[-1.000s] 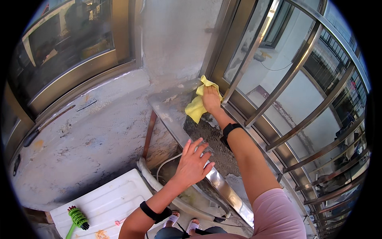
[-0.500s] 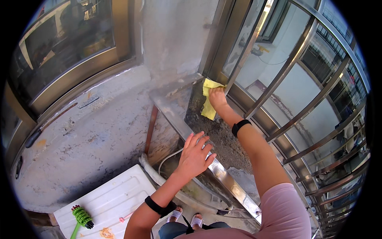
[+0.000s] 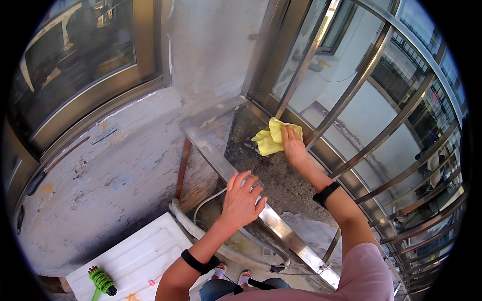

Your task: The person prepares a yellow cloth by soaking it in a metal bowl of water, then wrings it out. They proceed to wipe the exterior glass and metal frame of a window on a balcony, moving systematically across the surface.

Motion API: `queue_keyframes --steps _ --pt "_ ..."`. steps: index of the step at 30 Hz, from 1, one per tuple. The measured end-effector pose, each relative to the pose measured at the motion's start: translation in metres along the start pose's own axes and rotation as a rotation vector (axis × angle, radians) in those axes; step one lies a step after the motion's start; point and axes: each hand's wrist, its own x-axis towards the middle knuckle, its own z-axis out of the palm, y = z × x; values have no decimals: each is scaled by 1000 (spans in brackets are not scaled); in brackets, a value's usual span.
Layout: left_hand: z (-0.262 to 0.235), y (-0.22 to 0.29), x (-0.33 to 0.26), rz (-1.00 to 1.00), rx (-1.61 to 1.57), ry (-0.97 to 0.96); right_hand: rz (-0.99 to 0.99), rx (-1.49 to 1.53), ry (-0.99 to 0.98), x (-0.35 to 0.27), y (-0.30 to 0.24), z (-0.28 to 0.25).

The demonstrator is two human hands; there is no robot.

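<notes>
The dark, speckled stone bench lay mostly bare between the two hands, leaving open room along its length. Slanted steel window bars closed off its far side, just beside the crumpled yellow cloth. The grey plastered wall blocked the far end, and the polished steel edge strip bordered the near side.

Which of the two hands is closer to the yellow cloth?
The right. The right hand presses on the yellow cloth on the dark sill. The left hand rests apart from it, lower down, at the sill's metal edge.
</notes>
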Motion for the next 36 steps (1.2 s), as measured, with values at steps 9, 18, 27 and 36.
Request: queue_keyframes --steps 9,18,27,36 --pt "-3 0 1 31 -12 -21 81 -2 -227 14 4 12" --pt "-1 -3 -2 33 12 -9 -250 -588 -530 -11 10 -46" --pt "-3 -1 3 47 19 -10 -441 -493 -228 -26 27 -54" --pt "4 -1 2 43 19 -27 -272 -22 -184 -86 34 -105"
